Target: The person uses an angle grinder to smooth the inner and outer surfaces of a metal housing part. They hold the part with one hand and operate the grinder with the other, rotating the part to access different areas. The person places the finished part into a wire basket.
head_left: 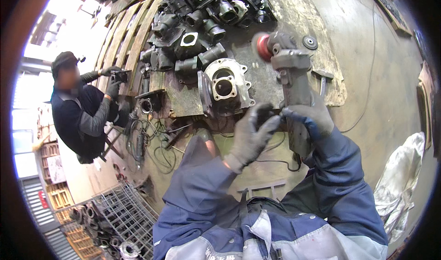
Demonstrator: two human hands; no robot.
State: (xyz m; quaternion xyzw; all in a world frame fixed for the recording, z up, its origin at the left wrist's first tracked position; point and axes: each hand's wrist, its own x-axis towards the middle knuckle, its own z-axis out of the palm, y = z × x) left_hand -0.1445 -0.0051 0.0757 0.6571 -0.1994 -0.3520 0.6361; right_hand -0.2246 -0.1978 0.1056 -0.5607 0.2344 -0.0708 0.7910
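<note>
My right hand point(308, 114), in a grey glove, grips the body of a grey angle grinder point(290, 78) whose red disc point(263, 47) points up and away from me. My left hand point(251, 132), also gloved, reaches across and touches the grinder's body just beside my right hand. A pale metal casting point(225, 87) with round bores stands upright on the worn workbench point(294, 12), just left of the grinder and apart from it.
Several dark castings point(197, 25) are piled at the back of the bench. A spare disc point(310, 42) and a hammer point(323, 78) lie right of the grinder. Another person point(80, 108) works at the left. Cables point(151, 143) hang below; a wire basket point(121, 216) holds parts.
</note>
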